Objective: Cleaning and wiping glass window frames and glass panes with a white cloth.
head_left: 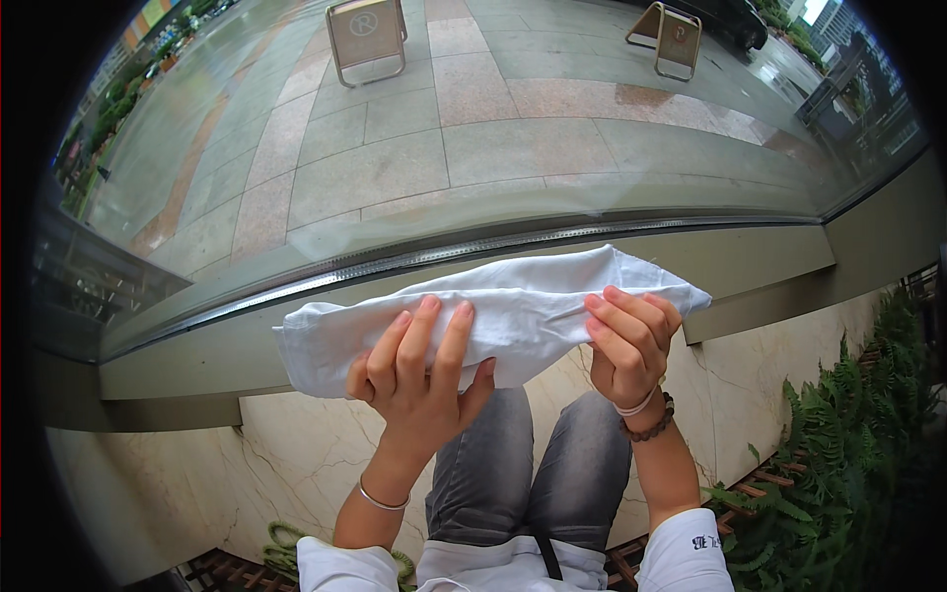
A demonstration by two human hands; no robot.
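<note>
Spreading the bare left hand (412, 380), ringed at the wrist by a slim silver bangle (383, 502), across the left part of a layered, wrinkled white cloth (533, 314). Curving the bare right hand (631, 345) over its right part with fingers close together, hiding the thumb and leaving any pinch impossible to tell. Holding the cloth between a long beige window ledge (212, 367) on the far side and faded grey denim trousers (582, 459) on the near side.

Left hand (419, 360) spreads across the folded white cloth (538, 321), right hand (631, 340) clasps its right end, grey jeans (481, 469) below, window frame (197, 370) just beyond!
</note>
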